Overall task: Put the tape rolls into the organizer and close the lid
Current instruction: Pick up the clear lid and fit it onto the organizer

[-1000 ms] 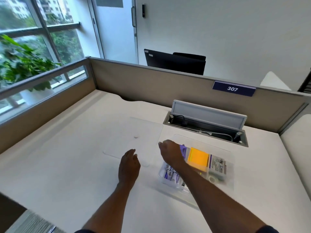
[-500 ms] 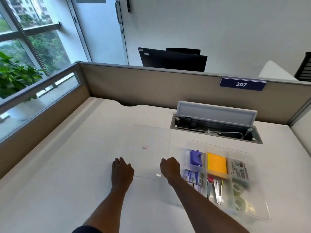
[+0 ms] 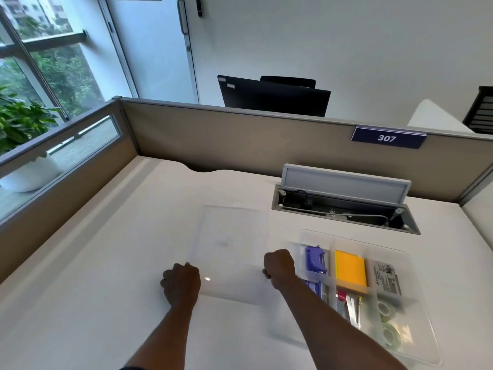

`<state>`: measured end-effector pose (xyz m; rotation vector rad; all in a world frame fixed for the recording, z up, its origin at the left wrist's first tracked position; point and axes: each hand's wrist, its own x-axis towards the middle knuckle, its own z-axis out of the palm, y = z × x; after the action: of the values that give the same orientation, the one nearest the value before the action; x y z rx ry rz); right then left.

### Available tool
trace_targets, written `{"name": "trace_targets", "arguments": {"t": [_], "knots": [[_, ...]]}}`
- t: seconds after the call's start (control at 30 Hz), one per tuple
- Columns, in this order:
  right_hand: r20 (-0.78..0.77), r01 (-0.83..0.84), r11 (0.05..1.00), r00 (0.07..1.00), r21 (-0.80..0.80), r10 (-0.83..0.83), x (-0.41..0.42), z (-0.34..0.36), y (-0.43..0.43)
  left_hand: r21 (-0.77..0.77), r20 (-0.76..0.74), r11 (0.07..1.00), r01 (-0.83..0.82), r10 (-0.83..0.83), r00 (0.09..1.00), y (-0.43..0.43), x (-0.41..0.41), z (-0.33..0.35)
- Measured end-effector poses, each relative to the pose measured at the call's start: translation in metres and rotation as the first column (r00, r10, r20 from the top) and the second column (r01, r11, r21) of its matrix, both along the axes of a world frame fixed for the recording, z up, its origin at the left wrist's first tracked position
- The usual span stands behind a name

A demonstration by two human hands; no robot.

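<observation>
Gripping, seemingly: left hand (image 3: 181, 284), right hand (image 3: 278, 268) on lid (image 3: 229, 252).

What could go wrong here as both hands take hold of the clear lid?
1. The clear flat plastic lid is nearly invisible on the white desk; left hand and right hand pinch only its side edges, so it may slip.
2. Contents in the clear compartment organizer could block closure.
</observation>
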<state>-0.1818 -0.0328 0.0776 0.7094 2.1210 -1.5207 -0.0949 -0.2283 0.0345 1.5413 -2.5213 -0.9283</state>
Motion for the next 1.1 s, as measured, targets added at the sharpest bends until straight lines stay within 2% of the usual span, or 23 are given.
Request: {"name": "trace_targets", "arguments": {"t": [0.07,0.13,0.2,0.23,0.3,0.37,0.4,0.47,0.57,0.6,0.67,0.73,0.77,0.83,0.9,0.97,1.03,1.1], "knots": [[-0.042,-0.069,0.998,0.997,0.005,0.069,-0.013,0.011,0.006,0.072,-0.068,0.995,-0.066,0.071,0.995,0.002,-0.001,-0.002],[-0.122,-0.062,0.995,0.991,-0.083,0.051,-0.024,0.028,0.017,0.127,-0.183,0.992,-0.021,0.045,0.982,0.004,-0.005,0.002],[-0.213,-0.018,0.991,0.977,-0.135,-0.012,-0.036,0.043,0.033,0.237,-0.389,0.970,0.049,0.049,0.920,0.009,-0.011,0.013],[-0.258,-0.031,0.994,0.966,-0.108,0.003,-0.040,0.050,0.042,0.295,-0.477,0.950,0.103,0.053,0.877,0.012,-0.013,0.022],[-0.342,-0.058,0.992,0.939,-0.110,0.017,-0.049,0.064,0.058,0.452,-0.595,0.861,0.233,0.097,0.798,0.018,-0.022,0.044],[-0.358,-0.016,0.973,0.931,-0.228,-0.069,-0.058,0.076,0.078,0.576,-0.656,0.726,0.376,0.135,0.742,0.028,-0.035,0.069],[-0.340,0.018,0.951,0.932,-0.310,-0.128,-0.062,0.081,0.089,0.584,-0.688,0.682,0.441,0.127,0.714,0.034,-0.042,0.080],[-0.273,0.065,0.891,0.940,-0.450,-0.207,-0.067,0.093,0.112,0.515,-0.764,0.683,0.518,0.091,0.639,0.050,-0.058,0.105],[-0.182,0.087,0.739,0.944,-0.668,-0.276,-0.077,0.111,0.145,0.350,-0.852,0.775,0.527,0.030,0.522,0.080,-0.079,0.135],[-0.162,0.090,0.663,0.937,-0.743,-0.308,-0.079,0.118,0.156,0.253,-0.861,0.827,0.502,-0.044,0.507,0.091,-0.085,0.143],[-0.125,0.084,0.503,0.922,-0.860,-0.367,-0.084,0.130,0.179,-0.055,-0.821,0.890,0.453,-0.298,0.486,0.111,-0.090,0.155],[-0.099,0.055,0.359,0.913,-0.932,-0.396,-0.089,0.139,0.208,-0.333,-0.740,0.831,0.445,-0.523,0.423,0.131,-0.089,0.160],[-0.083,0.056,0.323,0.912,-0.945,-0.401,-0.091,0.142,0.223,-0.432,-0.701,0.786,0.442,-0.601,0.385,0.140,-0.088,0.160],[-0.047,0.085,0.351,0.935,-0.932,-0.352,-0.093,0.145,0.251,-0.567,-0.627,0.703,0.429,-0.706,0.329,0.155,-0.084,0.155],[-0.039,0.095,0.505,0.968,-0.858,-0.248,-0.089,0.143,0.273,-0.656,-0.548,0.608,0.447,-0.791,0.271,0.166,-0.081,0.145],[-0.047,0.090,0.695,0.983,-0.714,-0.177,-0.082,0.135,0.292,-0.616,-0.541,0.562,0.552,-0.811,0.222,0.174,-0.078,0.134],[-0.007,0.137,0.789,0.984,-0.599,-0.176,-0.072,0.121,0.308,-0.349,-0.533,0.522,0.778,-0.794,0.294,0.176,-0.076,0.125],[0.018,0.179,0.830,0.980,-0.529,-0.200,-0.062,0.105,0.319,0.064,-0.492,0.443,0.894,-0.765,0.415,0.175,-0.074,0.117]]}}
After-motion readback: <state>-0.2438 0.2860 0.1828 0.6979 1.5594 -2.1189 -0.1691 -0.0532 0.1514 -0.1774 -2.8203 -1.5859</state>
